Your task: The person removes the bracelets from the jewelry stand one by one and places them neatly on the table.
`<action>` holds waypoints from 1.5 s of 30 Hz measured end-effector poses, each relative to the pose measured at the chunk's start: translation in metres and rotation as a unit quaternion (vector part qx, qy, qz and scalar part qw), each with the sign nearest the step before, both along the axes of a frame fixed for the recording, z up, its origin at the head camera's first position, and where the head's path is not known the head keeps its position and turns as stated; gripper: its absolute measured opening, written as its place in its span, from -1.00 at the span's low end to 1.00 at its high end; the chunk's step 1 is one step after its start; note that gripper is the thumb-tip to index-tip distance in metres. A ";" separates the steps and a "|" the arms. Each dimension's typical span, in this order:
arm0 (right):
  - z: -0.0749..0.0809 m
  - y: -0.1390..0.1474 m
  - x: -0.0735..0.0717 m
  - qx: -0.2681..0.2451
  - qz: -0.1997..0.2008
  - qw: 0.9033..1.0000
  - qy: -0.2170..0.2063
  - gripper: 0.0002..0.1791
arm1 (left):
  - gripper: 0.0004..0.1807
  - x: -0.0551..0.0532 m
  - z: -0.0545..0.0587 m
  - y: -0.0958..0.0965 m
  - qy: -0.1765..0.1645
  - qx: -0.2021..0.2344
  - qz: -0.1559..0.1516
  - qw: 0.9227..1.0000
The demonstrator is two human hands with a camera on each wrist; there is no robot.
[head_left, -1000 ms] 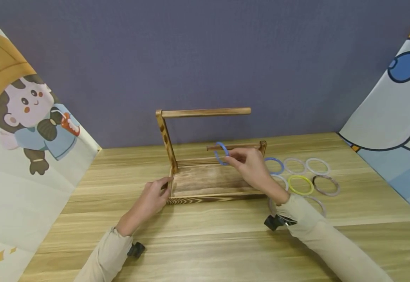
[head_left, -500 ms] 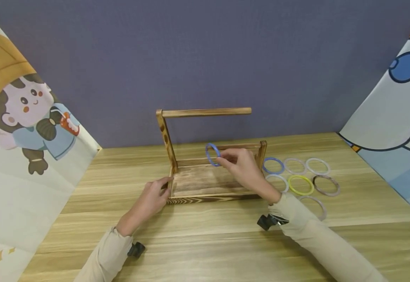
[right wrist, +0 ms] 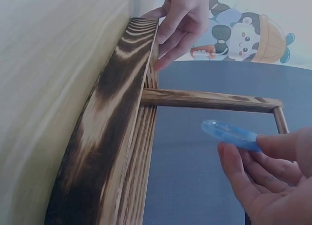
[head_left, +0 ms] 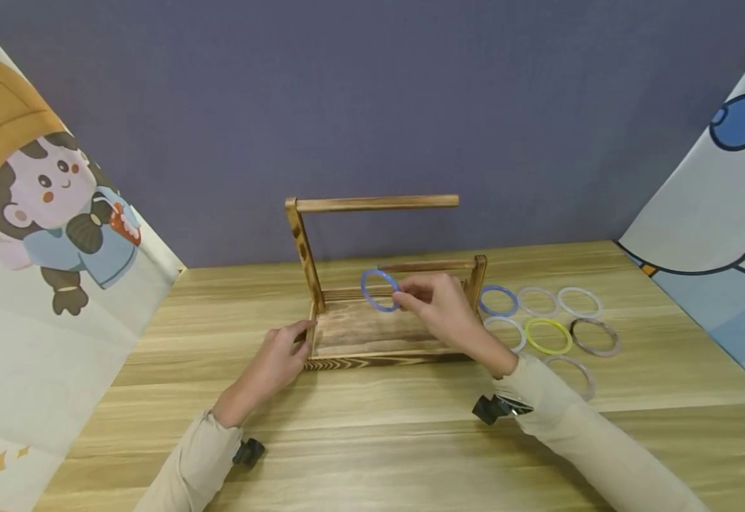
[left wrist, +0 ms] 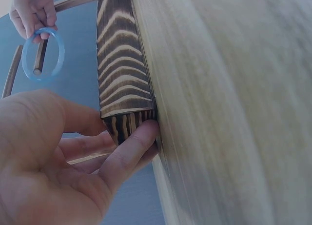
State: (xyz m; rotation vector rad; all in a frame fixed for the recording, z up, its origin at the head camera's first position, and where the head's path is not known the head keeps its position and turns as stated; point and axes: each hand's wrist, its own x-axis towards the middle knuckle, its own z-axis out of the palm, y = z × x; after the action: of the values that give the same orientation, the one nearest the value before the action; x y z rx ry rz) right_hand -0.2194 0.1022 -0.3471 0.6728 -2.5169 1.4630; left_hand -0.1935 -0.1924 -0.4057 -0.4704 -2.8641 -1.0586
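My right hand (head_left: 439, 306) pinches a translucent blue bangle (head_left: 381, 310) between thumb and fingertips, above the base of a wooden bangle rack (head_left: 385, 361). In the head view the bangle stands tilted, close to the free left end of the rack's lower bar (head_left: 426, 267). The left wrist view shows that bar's end overlapping the bangle's opening. My left hand (head_left: 276, 359) grips the rack's front left corner. Its fingers and thumb wrap the dark-grained end of the front rail (left wrist: 124, 64).
Right of the rack lie several bangles, among them another blue bangle (head_left: 499, 313), a yellow bangle (head_left: 548, 352) and a brownish bangle (head_left: 596, 353). The rack's upper bar (head_left: 378, 204) juts rightward from its left post (head_left: 304, 252). A blue-grey wall (head_left: 372, 107) stands behind.
My right hand has carried the blue bangle left, past the lower bar's free end, then slightly down. The bangle has turned to show more of its opening. My left hand stays at the corner.
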 end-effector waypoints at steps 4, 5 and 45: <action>0.000 0.005 0.007 -0.015 0.001 1.000 -0.021 -0.86 | -0.58 0.000 0.000 0.001 0.014 -0.006 0.004 1.000; 0.000 0.006 0.008 -0.021 0.003 0.999 -0.028 -0.85 | -0.58 0.000 0.000 0.001 0.018 -0.008 0.005 1.000; -0.002 0.113 0.067 -0.080 0.034 0.991 -0.100 -0.76 | -0.57 0.003 0.001 0.001 0.008 -0.009 0.011 1.000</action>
State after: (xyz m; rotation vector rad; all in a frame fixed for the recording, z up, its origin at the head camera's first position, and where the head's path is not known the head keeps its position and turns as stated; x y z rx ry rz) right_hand -0.1528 0.2151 -0.3491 0.6185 -2.5041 1.8181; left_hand -0.1902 -0.1909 -0.4052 -0.4449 -2.8602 -1.0233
